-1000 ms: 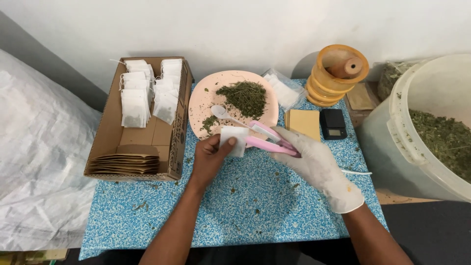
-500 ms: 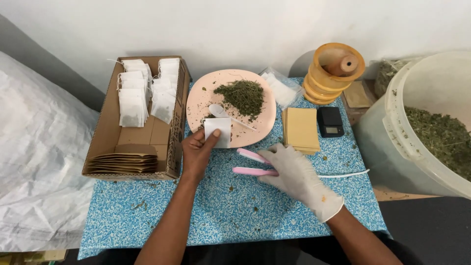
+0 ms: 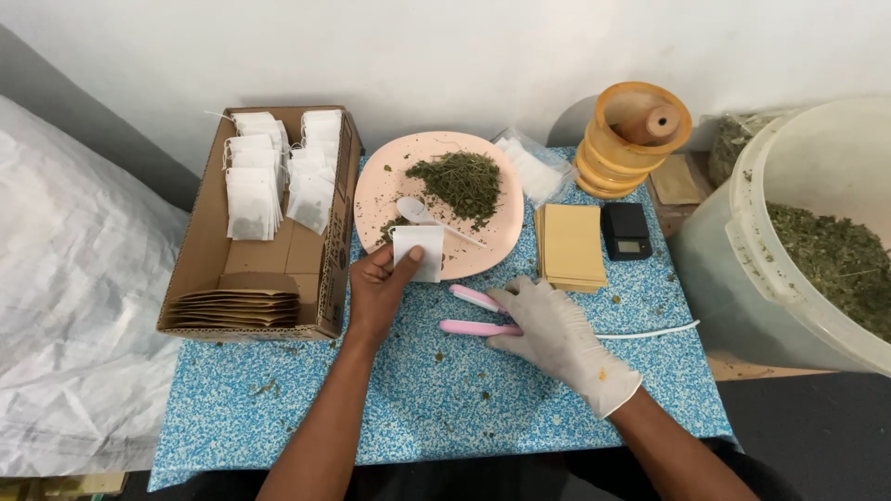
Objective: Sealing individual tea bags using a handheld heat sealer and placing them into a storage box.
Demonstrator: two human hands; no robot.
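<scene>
Since half a second ago the gloved right hand (image 3: 557,336) has settled lower onto the blue speckled table (image 3: 278,427), laying the pink handheld sealer (image 3: 475,314) flat there, while the bare left hand (image 3: 379,292) has kept the white tea bag (image 3: 419,250) at the near edge of the plate. The left hand pinches the small paper bag between thumb and fingers, holding it upright over the near rim of the pink plate (image 3: 380,176), probably so that any loose leaf falls back onto the plate. The right hand lies with fingers spread over the right end of the sealer's two pink arms, touching it rather than gripping it. On the plate, a heap of dried green herb (image 3: 459,181) sits toward the far side, with a white plastic spoon (image 3: 418,213) just beside it, within easy reach for scooping. To the left, a cardboard box (image 3: 200,269) holds rows of white tea bags at its far end and a stack of brown envelopes at its near end. To the right of the plate lie a stack of tan envelopes (image 3: 571,246) and a small black pocket scale (image 3: 626,230). Farther right stands a large white bucket (image 3: 770,269) of the same dried herb.
</scene>
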